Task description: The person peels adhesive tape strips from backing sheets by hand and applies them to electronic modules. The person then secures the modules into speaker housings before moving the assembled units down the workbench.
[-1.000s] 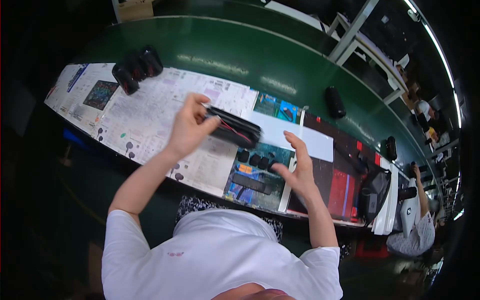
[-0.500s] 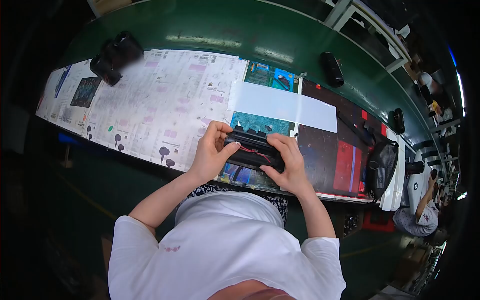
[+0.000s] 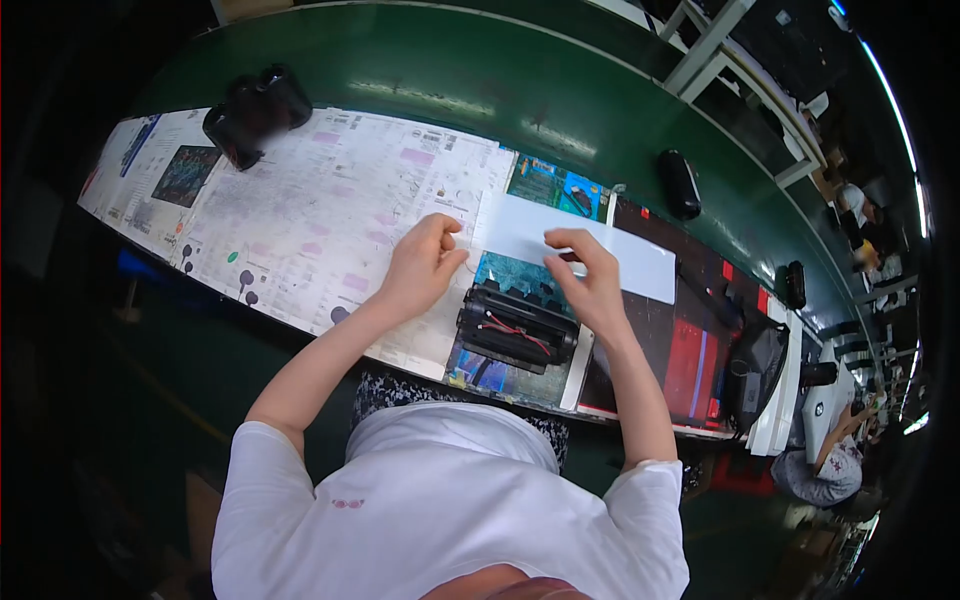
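Note:
A black plastic casing point(image 3: 512, 345), open side up with thin red wires inside, lies at the front of the bench in front of me. Both hands are off it. My left hand point(image 3: 424, 265) hovers up and left of the casing, fingers loosely bent and thumb apart, with nothing in it. My right hand point(image 3: 592, 280) is above the casing's right end, over part of a white sheet point(image 3: 640, 262). Its fingers are bent and a gap shows between thumb and forefinger; nothing is visible in it.
Dark rounded speaker-like units point(image 3: 255, 115) stand at the back left. A black cylindrical unit point(image 3: 680, 185) and a smaller black one point(image 3: 795, 285) sit on the green surface behind. At right lies a black mesh-like piece point(image 3: 752, 370). Another person point(image 3: 825, 470) works at far right.
Both hands have let go of the black casing and moved up and away from it. The casing now rests on the bench. The view has shifted slightly.

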A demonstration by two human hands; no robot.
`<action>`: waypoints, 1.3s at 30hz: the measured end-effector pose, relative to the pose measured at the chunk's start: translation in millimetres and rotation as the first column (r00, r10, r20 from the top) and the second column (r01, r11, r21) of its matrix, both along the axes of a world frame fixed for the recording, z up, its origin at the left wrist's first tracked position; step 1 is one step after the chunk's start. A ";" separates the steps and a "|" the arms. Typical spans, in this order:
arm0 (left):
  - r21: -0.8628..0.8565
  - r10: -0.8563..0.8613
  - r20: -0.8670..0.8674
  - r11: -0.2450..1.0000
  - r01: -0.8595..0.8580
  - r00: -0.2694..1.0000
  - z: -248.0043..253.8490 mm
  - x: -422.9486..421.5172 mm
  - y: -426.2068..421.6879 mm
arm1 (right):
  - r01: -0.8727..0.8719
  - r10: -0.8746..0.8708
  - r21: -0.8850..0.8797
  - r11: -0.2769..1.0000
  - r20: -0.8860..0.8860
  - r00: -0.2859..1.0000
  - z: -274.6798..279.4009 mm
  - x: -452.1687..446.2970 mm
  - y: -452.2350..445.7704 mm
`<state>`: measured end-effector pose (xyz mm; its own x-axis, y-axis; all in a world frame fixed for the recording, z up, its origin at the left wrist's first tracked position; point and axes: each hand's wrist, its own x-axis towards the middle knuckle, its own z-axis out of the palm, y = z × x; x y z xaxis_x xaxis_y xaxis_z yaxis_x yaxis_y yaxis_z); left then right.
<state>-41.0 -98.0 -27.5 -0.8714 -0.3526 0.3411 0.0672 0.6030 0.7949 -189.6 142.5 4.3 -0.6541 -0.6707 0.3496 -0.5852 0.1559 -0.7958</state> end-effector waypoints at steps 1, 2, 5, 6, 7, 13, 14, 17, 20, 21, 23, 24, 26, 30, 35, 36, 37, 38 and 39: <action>-0.022 0.016 0.004 1.000 -0.016 1.000 -5.7 -4.6 1.7 | 0.002 0.000 0.037 0.999 -0.067 0.998 -2.5 -9.1 -16.0; -0.066 0.026 -0.029 0.997 -0.028 0.999 -11.1 -6.7 2.9 | 0.007 0.003 0.073 0.997 -0.133 0.991 -5.1 -17.1 -31.9; -0.116 0.040 -0.035 0.992 -0.044 0.999 -12.4 -2.4 6.7 | 0.059 0.019 0.195 0.979 -0.373 0.928 -9.5 -38.5 -71.2; -0.101 0.038 -0.041 0.994 -0.042 0.998 -12.1 -1.7 5.9 | 0.087 0.031 0.237 0.968 -0.455 0.890 -8.7 -40.2 -80.4; -0.084 0.035 -0.046 0.996 -0.039 0.998 -12.7 -0.4 5.5 | 0.198 0.004 0.313 0.929 -0.544 0.839 -6.2 -37.8 -86.3; -0.032 0.067 -0.077 0.997 -0.069 0.995 -17.3 -3.3 4.5 | 0.200 0.068 0.517 0.832 -0.454 0.888 -9.1 -44.4 -82.3; -0.032 0.072 -0.073 0.997 -0.074 0.995 -16.4 -4.0 4.0 | 0.167 0.057 0.486 0.858 -0.413 0.909 -11.2 -44.6 -78.8; 0.193 0.082 0.066 0.977 -0.094 0.994 -5.2 -12.3 -1.6 | 0.094 0.029 0.367 0.926 -0.315 0.949 -8.6 -42.5 -72.0; 0.365 0.023 0.148 0.928 -0.076 0.989 10.4 -21.5 -11.1 | 0.048 0.026 0.267 0.962 -0.268 0.963 7.1 -28.1 -68.2; 0.408 -0.037 0.144 0.912 -0.025 0.989 11.2 -24.7 -13.1 | 0.032 0.036 0.249 0.968 -0.266 0.963 12.4 -24.0 -67.7; 0.490 -0.157 0.125 0.868 0.077 0.980 11.1 -32.1 -15.3 | 0.012 0.052 0.226 0.974 -0.276 0.960 24.5 -15.8 -67.0; 0.501 -0.157 0.098 0.861 0.087 0.983 12.1 -33.2 -14.3 | 0.009 0.057 0.221 0.975 -0.290 0.955 30.8 -9.8 -66.4; 0.521 -0.156 0.043 0.846 0.111 0.987 14.2 -35.7 -12.2 | 0.014 0.044 0.158 0.987 -0.358 0.933 41.2 -0.2 -66.4; 0.464 -0.089 -0.044 0.880 0.099 0.995 40.0 -19.4 6.3 | -0.028 0.019 -0.014 1.000 -0.437 0.899 53.7 18.1 -69.4; 0.389 -0.078 -0.134 0.913 0.125 0.988 56.0 -5.9 16.4 | -0.044 0.014 -0.051 0.998 -0.487 0.873 60.4 33.8 -73.0; 0.375 -0.081 -0.135 0.918 0.126 0.988 57.8 -4.5 16.4 | -0.036 0.000 -0.060 0.998 -0.511 0.860 61.7 35.8 -72.7; 0.361 -0.083 -0.136 0.924 0.128 0.987 58.9 -2.9 16.1 | -0.028 -0.013 -0.068 0.997 -0.534 0.845 62.7 37.2 -72.8; 0.348 -0.086 -0.136 0.928 0.129 0.987 60.1 -1.2 15.9 | -0.036 -0.009 -0.075 0.997 -0.528 0.849 63.3 38.2 -73.4; 0.333 -0.082 -0.132 0.935 0.122 0.988 62.1 0.7 16.2 | -0.044 -0.005 -0.082 0.996 -0.522 0.853 63.7 39.0 -73.8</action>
